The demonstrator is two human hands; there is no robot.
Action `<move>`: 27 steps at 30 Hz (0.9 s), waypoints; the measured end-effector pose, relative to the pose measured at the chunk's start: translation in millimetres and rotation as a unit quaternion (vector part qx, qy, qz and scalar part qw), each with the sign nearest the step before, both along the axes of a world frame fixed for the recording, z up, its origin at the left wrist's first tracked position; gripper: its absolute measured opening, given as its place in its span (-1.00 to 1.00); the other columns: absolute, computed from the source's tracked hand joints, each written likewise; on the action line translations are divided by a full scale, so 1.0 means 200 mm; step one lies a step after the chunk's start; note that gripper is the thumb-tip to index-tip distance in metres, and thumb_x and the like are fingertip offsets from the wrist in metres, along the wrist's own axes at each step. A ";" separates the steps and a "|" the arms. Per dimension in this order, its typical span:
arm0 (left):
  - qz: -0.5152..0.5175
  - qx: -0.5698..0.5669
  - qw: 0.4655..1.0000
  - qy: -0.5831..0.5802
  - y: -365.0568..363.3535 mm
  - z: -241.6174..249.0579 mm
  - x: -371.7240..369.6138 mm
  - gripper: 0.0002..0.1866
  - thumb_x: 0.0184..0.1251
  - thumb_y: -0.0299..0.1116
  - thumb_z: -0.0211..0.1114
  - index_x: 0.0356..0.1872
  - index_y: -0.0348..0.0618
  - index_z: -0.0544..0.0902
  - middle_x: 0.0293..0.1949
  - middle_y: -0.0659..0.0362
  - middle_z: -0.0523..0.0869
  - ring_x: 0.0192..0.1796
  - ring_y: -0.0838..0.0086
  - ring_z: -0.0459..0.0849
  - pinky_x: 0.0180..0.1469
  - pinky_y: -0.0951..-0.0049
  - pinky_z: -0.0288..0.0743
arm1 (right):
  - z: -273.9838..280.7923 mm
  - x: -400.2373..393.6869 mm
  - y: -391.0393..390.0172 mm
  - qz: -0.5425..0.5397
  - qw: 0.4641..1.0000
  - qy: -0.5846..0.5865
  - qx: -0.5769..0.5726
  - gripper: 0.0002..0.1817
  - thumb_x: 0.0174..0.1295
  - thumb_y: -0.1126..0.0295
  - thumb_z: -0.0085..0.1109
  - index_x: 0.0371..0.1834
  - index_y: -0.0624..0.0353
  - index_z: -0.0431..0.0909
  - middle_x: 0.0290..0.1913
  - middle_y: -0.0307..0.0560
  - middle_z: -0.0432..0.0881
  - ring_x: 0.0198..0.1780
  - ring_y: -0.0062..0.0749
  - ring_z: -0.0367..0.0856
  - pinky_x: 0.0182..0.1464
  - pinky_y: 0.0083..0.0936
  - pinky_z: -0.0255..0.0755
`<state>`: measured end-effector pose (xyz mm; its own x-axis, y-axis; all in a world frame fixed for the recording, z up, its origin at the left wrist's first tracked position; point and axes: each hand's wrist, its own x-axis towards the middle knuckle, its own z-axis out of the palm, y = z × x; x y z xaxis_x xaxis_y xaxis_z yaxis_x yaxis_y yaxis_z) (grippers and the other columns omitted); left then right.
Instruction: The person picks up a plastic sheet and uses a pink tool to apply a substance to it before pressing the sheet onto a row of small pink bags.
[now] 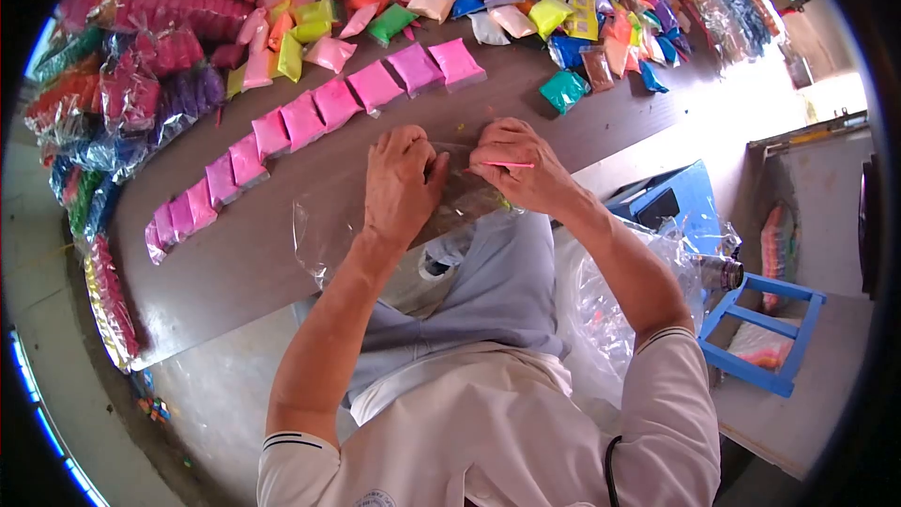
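Observation:
A clear plastic bag (pixel 328 225) lies at the table's near edge, stretched between my hands and reaching left past my wrist. My left hand (pixel 405 178) is closed, pinching the bag's film. Closed as well, my right hand (pixel 516 164) grips the bag's other side and has a thin pink stick (pixel 509 164) tucked across its fingers. Beyond the hands, a curved row of pink packets (pixel 335 103) runs over the table, shading to purple-pink at its left end. Part of the bag is hidden under my hands.
Piles of colourful packets (pixel 413 5) cover the back of the brown table (pixel 188 291), with bundled strips (pixel 131 99) at its left. A yellow printed card (pixel 577 2) lies among them. To my right are loose clear plastic (pixel 615 305), a blue box (pixel 690 202) and a blue frame stool (pixel 762 329).

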<state>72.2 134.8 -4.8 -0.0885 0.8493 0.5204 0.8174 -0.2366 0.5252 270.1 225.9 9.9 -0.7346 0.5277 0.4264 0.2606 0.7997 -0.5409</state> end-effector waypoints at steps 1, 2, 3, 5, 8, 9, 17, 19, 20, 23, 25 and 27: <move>-0.008 0.001 1.000 -0.004 0.00 0.00 0.00 -0.76 0.07 -0.50 0.53 -0.47 -0.18 0.55 -0.14 0.09 0.66 -0.07 0.10 0.63 0.01 0.14 0.47 | 0.01 0.01 0.01 0.026 0.999 -0.019 -0.005 -0.92 0.12 0.44 0.41 -0.35 0.09 0.69 -0.32 -0.15 0.66 -0.11 -0.12 0.64 0.14 -0.20 0.50; -0.010 0.004 1.000 -0.002 0.01 0.00 0.00 -0.76 0.07 -0.50 0.53 -0.47 -0.18 0.55 -0.14 0.09 0.66 -0.07 0.10 0.63 0.01 0.14 0.47 | 0.01 0.01 0.01 0.024 1.000 -0.018 -0.002 -0.92 0.12 0.44 0.41 -0.35 0.09 0.69 -0.32 -0.15 0.66 -0.11 -0.12 0.64 0.14 -0.20 0.50; -0.006 0.002 1.000 -0.004 0.01 0.00 0.00 -0.76 0.07 -0.51 0.53 -0.47 -0.18 0.55 -0.14 0.09 0.65 -0.07 0.09 0.63 0.01 0.14 0.47 | 0.00 0.01 0.00 0.010 1.000 0.002 -0.021 -0.92 0.11 0.45 0.41 -0.35 0.09 0.69 -0.33 -0.16 0.65 -0.11 -0.13 0.64 0.12 -0.20 0.49; -0.001 0.000 1.000 -0.008 0.01 -0.01 0.01 -0.76 0.06 -0.51 0.53 -0.47 -0.18 0.54 -0.15 0.09 0.65 -0.07 0.09 0.63 0.01 0.13 0.47 | -0.01 0.00 -0.01 -0.004 0.999 0.019 -0.041 -0.92 0.11 0.45 0.41 -0.34 0.09 0.69 -0.33 -0.16 0.65 -0.11 -0.13 0.64 0.10 -0.21 0.49; 0.001 0.019 1.000 -0.004 0.00 -0.01 0.00 -0.75 0.05 -0.52 0.53 -0.46 -0.19 0.54 -0.17 0.09 0.65 -0.08 0.09 0.63 0.00 0.14 0.47 | -0.02 0.00 -0.03 -0.027 0.999 0.023 -0.026 -0.92 0.12 0.44 0.41 -0.34 0.08 0.69 -0.33 -0.18 0.64 -0.09 -0.14 0.63 0.10 -0.22 0.48; -0.001 0.014 1.000 -0.002 -0.01 -0.01 0.00 -0.75 0.04 -0.53 0.53 -0.46 -0.19 0.54 -0.17 0.09 0.65 -0.08 0.09 0.63 0.00 0.14 0.47 | -0.01 0.01 -0.03 0.000 1.000 0.012 -0.009 -0.93 0.12 0.44 0.40 -0.34 0.08 0.69 -0.33 -0.18 0.65 -0.08 -0.15 0.63 0.09 -0.21 0.49; 0.001 0.021 1.000 -0.009 0.01 -0.01 0.00 -0.75 0.04 -0.53 0.54 -0.46 -0.19 0.54 -0.17 0.08 0.65 -0.09 0.09 0.63 0.00 0.15 0.47 | -0.04 0.01 -0.02 -0.002 0.999 0.032 -0.031 -0.93 0.15 0.43 0.43 -0.35 0.11 0.71 -0.28 -0.13 0.67 -0.07 -0.13 0.65 0.05 -0.21 0.52; 0.005 0.023 1.000 0.009 0.00 -0.01 0.00 -0.74 0.05 -0.52 0.54 -0.46 -0.19 0.54 -0.18 0.08 0.64 -0.09 0.09 0.63 -0.01 0.14 0.47 | -0.03 0.00 -0.03 -0.019 0.999 0.037 0.018 -0.95 0.15 0.43 0.38 -0.36 0.06 0.69 -0.33 -0.21 0.65 -0.11 -0.19 0.63 0.08 -0.23 0.49; 0.004 0.023 1.000 0.010 0.00 0.00 0.00 -0.74 0.05 -0.52 0.54 -0.46 -0.19 0.54 -0.18 0.08 0.64 -0.09 0.09 0.63 -0.01 0.14 0.47 | -0.01 0.00 -0.03 -0.020 0.999 0.038 0.018 -0.95 0.15 0.43 0.38 -0.36 0.06 0.69 -0.33 -0.21 0.65 -0.11 -0.19 0.63 0.08 -0.23 0.49; -0.004 0.012 1.000 0.002 0.00 -0.01 0.00 -0.75 0.07 -0.52 0.54 -0.46 -0.19 0.54 -0.16 0.08 0.65 -0.09 0.09 0.63 -0.01 0.13 0.47 | 0.03 0.04 0.00 0.041 0.999 0.008 0.002 -0.96 0.15 0.43 0.38 -0.37 0.07 0.69 -0.32 -0.21 0.67 -0.12 -0.18 0.63 0.08 -0.22 0.49; -0.002 0.020 1.000 -0.008 0.01 -0.01 0.00 -0.75 0.08 -0.51 0.53 -0.46 -0.19 0.54 -0.16 0.08 0.66 -0.08 0.09 0.64 -0.01 0.13 0.47 | 0.02 0.04 0.03 0.070 0.997 0.000 -0.036 -0.91 0.13 0.41 0.46 -0.35 0.11 0.73 -0.30 -0.12 0.67 -0.07 -0.12 0.64 0.03 -0.23 0.51; 0.003 0.021 1.000 -0.007 0.00 -0.02 0.01 -0.76 0.08 -0.51 0.53 -0.46 -0.18 0.54 -0.16 0.08 0.65 -0.08 0.10 0.64 -0.01 0.13 0.47 | -0.01 0.02 0.00 0.028 0.999 0.010 -0.035 -0.91 0.14 0.40 0.46 -0.35 0.11 0.73 -0.30 -0.12 0.67 -0.06 -0.12 0.64 0.04 -0.23 0.51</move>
